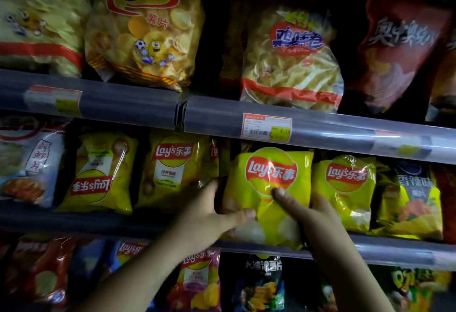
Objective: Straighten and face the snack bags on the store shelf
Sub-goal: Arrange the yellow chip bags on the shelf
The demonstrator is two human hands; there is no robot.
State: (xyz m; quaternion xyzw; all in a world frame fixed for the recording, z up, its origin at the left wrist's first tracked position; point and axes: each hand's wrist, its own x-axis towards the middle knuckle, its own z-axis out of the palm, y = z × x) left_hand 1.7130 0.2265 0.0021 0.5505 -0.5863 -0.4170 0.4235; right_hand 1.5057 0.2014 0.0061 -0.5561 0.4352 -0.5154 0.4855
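On the grey metal middle shelf (399, 247), the glossy yellow-green Lay's crisp bag (269, 178) stands nearly upright, logo outward, long axis vertical, straight ahead between 2 hands. The left hand (207, 215) grips its left edge and the right hand (315, 215) its right, equally near.

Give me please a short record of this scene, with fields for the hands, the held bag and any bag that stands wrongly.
left hand: grips the left edge of the held Lay's bag, thumb on its front
right hand: grips its right edge, thumb on its front
held Lay's bag: middle shelf, logo upright, facing out
upside-down Lay's bag: same shelf, further left, logo inverted
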